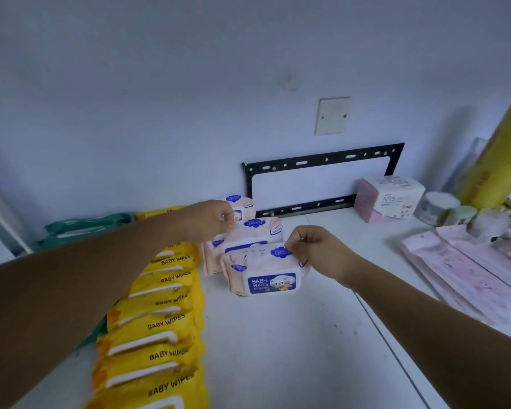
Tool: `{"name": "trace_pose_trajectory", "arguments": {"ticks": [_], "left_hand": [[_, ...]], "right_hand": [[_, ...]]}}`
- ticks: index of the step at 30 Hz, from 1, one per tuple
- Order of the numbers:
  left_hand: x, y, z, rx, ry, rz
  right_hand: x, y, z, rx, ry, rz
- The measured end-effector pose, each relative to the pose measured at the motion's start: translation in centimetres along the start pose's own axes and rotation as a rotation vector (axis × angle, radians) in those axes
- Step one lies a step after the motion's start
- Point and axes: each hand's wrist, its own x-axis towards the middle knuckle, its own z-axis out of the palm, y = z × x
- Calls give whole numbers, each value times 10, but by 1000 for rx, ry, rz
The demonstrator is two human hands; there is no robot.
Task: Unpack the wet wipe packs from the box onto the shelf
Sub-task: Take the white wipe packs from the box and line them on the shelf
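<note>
Nearest, a row of yellow wipe packs [157, 329] runs along the left of the white shelf [278, 355], overlapping front to back. Beyond it, three pink packs stand upright in file. Front pink pack [263, 276]: right hand [310, 249] pinches its top right edge, fingers curled. Middle pink pack [252, 236]: left hand [211, 219], fingers curled, appears to pinch its top left corner. Rear pink pack [242, 205] stands just behind that hand. Green packs [80, 228] lie far left by the wall. N95 box [391, 199] sits far right, beside a black wall bracket [322, 160].
</note>
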Motion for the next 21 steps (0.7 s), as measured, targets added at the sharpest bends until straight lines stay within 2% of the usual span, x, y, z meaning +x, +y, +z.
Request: {"name": "trace_pose_trajectory", "arguments": {"ticks": [15, 21], "left_hand": [[84, -44, 17, 57, 5, -73], [97, -58, 20, 46, -4, -79]], "right_hand": [[102, 21, 23, -36, -63, 59], [122, 19, 38, 22, -94, 54]]}}
